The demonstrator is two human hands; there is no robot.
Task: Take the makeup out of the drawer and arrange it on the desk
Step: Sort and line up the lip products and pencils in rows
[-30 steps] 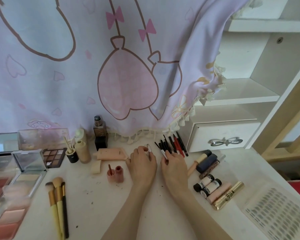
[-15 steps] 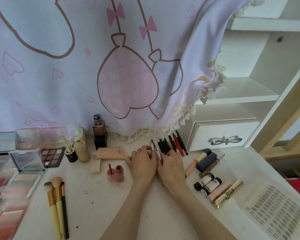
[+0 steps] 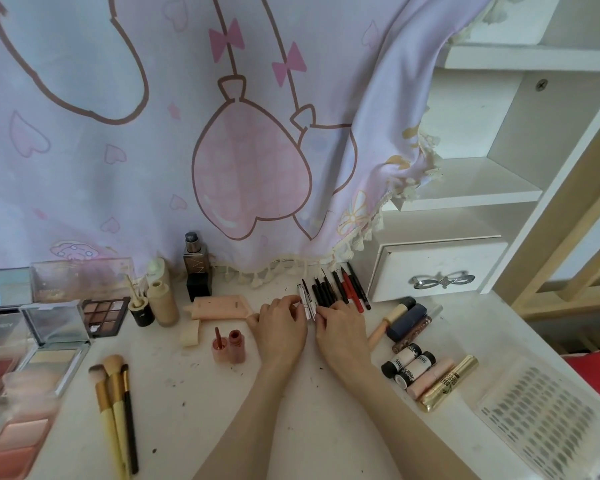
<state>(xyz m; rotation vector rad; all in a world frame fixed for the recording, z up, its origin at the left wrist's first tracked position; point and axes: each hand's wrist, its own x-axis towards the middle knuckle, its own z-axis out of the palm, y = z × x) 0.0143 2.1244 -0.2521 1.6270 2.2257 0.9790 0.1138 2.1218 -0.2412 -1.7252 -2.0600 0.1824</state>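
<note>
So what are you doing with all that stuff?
A person is laying makeup out on the desk. Both hands are at the row of pencils near the back: the left hand and the right hand pinch a silver pen at the row's left end, lining it up with the rest. Brushes, palettes and tubes already lie in groups around them. The drawer is closed.

The person's left hand (image 3: 280,336) and right hand (image 3: 342,336) are bare, with bare forearms showing no sleeves, rings or wristbands.
</note>
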